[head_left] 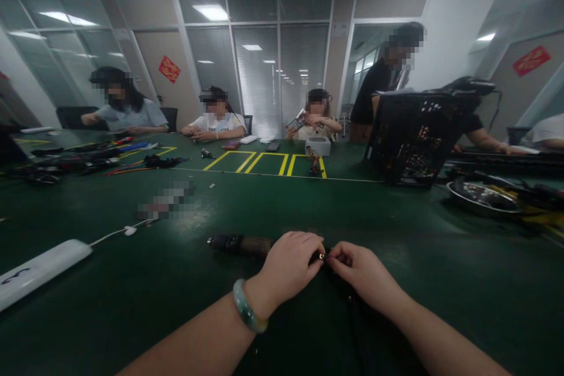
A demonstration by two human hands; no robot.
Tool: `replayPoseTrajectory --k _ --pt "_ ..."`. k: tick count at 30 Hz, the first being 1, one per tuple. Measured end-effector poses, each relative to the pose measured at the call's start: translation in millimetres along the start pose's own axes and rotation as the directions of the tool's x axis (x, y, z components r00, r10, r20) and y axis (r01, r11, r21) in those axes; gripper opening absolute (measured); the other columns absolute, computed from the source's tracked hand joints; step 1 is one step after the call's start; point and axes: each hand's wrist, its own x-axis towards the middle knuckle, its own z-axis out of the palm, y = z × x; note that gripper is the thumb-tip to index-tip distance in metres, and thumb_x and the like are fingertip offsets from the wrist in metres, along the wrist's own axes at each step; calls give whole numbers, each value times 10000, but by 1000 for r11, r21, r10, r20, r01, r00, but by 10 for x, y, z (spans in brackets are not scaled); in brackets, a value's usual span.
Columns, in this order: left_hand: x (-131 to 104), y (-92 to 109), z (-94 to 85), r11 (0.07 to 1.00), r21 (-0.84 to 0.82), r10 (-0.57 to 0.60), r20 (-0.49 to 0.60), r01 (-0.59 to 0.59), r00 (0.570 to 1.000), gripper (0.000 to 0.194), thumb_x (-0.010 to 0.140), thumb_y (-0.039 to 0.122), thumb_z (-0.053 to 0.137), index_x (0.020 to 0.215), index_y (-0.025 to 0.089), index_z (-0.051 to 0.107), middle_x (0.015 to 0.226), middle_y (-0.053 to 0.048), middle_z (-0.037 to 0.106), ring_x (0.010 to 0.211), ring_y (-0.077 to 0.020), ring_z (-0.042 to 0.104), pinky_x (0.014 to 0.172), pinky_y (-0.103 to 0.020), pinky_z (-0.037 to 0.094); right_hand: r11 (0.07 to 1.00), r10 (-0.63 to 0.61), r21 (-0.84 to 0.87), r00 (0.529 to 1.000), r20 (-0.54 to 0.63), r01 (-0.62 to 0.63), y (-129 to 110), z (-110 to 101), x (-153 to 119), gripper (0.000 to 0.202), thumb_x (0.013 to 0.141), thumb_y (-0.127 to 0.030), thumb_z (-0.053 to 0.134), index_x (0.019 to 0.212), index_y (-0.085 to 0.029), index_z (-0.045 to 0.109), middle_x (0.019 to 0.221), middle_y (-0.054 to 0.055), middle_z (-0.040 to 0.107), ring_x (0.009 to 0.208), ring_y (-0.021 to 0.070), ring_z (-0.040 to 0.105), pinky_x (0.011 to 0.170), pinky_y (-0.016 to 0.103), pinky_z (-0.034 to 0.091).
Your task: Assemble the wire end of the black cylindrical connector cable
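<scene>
A dark electric screwdriver (242, 244) lies level above the green table, its metal tip toward the left. My left hand (291, 258), with a green bangle at the wrist, is closed round its rear end. Close beside it, my right hand (355, 264) pinches the end of a black cable (350, 301) with thumb and fingertips. A small brassy glint shows between the two hands. Whether the cable's end is joined to the screwdriver cannot be made out. The cable trails down toward the table's near edge.
A white power strip (44, 270) lies at left on the green table (211, 211). Cable bundles (79, 158) are at far left. A black computer case (409, 135) and a metal bowl (482, 197) with small parts stand right. Several people sit or stand beyond.
</scene>
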Motion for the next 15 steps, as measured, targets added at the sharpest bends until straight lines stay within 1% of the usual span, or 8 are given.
replayPoseTrajectory --k 3,6,10,15 --pt "-2 9 -1 1000 0 -9 -10 9 1000 144 819 183 635 951 219 588 1169 -19 619 1087 -218 560 973 -426 419 1000 -1 -4 1000 -4 1 -11 -6 -4 124 865 -281 552 834 -211 649 769 -16 674 710 146 618 605 221 402" --pt "1 13 -6 1000 8 -19 -12 19 1000 115 828 171 616 925 220 580 1170 -12 620 1087 -210 561 963 -419 428 1000 3 1 1000 10 -3 -22 -14 -5 131 864 -285 553 837 -209 656 779 -14 677 720 148 621 610 222 406" --pt "0 10 -14 1000 10 -4 1 4 1000 79 860 197 588 937 214 594 1160 -23 626 1082 -213 563 958 -421 430 1000 10 20 1000 28 -11 -16 -14 -6 146 863 -298 555 855 -205 667 795 -5 683 721 154 627 609 227 412" --pt "-10 6 -20 1000 13 6 5 -6 1000 94 874 208 578 964 218 600 1172 -15 620 1098 -208 557 972 -419 422 1000 13 14 1000 24 -14 -27 -21 -16 157 871 -313 548 859 -210 666 800 -4 683 734 160 625 616 234 413"
